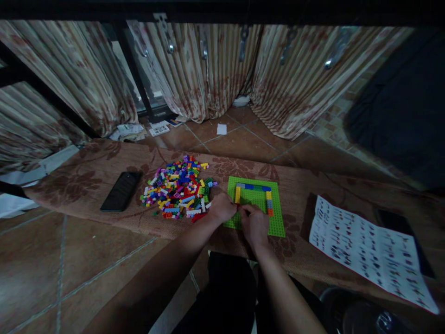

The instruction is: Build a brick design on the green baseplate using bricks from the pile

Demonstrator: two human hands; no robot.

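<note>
Left grip crosses the baseplate edge, open studs alongside

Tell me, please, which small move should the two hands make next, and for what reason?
Probably press the small red piece down: the left hand and right hand meet at it, beside the near end of the left-side yellow bricks on the green baseplate, but they hide whether it is seated.

Patterned curtains and a tiled floor suggest a home.
</note>
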